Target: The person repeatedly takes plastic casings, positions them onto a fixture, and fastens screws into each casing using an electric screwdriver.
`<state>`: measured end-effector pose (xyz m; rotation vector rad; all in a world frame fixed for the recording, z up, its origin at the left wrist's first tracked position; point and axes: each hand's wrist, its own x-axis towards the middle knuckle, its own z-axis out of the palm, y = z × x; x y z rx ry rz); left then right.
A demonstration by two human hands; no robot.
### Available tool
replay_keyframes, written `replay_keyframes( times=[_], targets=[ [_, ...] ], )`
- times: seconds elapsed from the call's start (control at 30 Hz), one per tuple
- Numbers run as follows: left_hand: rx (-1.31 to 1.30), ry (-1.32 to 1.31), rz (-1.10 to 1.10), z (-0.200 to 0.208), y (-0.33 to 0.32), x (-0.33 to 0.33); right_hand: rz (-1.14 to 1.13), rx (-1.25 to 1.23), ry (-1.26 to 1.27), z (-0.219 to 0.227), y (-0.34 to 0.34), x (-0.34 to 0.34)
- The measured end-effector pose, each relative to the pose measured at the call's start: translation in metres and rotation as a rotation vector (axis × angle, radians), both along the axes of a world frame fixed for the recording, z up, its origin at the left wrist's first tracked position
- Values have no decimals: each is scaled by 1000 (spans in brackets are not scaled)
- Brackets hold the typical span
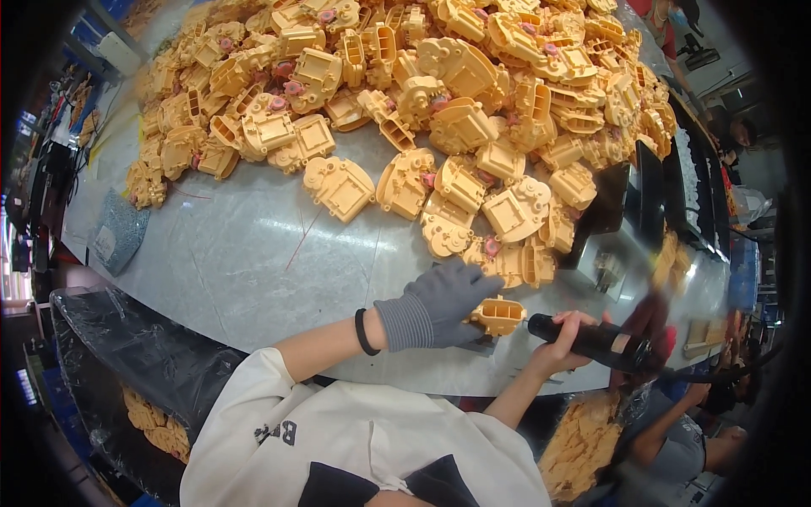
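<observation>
Bag (pixel 583 439) of yellow housings, gloved left hand (pixel 439 304) holding one (pixel 498 315)

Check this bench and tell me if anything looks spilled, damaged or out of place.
Nothing stands out. The yellow plastic housings lie in a loose heap on the grey table, none visibly broken. The gloved left hand steadies one housing; the right hand holds a black power screwdriver.

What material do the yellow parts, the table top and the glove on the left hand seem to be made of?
Yellow parts: probably moulded plastic, matte, with ribs and round bosses.
Table top: seems sheet metal, grey and smooth, showing bright reflections and fine scratches.
Glove on the left hand: knitted grey fabric; the ribbed cuff is visible.
</observation>
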<state>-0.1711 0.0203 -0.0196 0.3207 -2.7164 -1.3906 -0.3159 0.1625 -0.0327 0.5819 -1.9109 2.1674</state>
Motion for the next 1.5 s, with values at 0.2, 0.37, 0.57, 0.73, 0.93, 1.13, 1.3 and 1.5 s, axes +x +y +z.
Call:
replay_keyframes(
  times=[0.2,0.37,0.57,0.73,0.93,1.13,1.3,1.5],
  targets=[
    [99,260,236,-19,-7,-4,42,-19,17,-6,7,-7],
    [191,153,128,4,-15,-3,47,-25,29,-8,-5,-12],
    [117,-108,-4,16,-16,-3,58,-55,-20,-4,-1,-14],
    [-392,171,-44,-8,-8,-11,77,-52,-21,-5,2,-13],
    [-401,344,83,25,12,3,100,-57,-30,-6,3,-18],
    [-429,52,-34,-2,21,-12,206,-206,111,15,12,-34],
    [-219,106,-18,-4,19,-6,-7,-227,258,69,1,-96],
    [-203,172,-73,-8,7,-1,10,-158,277,66,-16,-118]
  ],
)
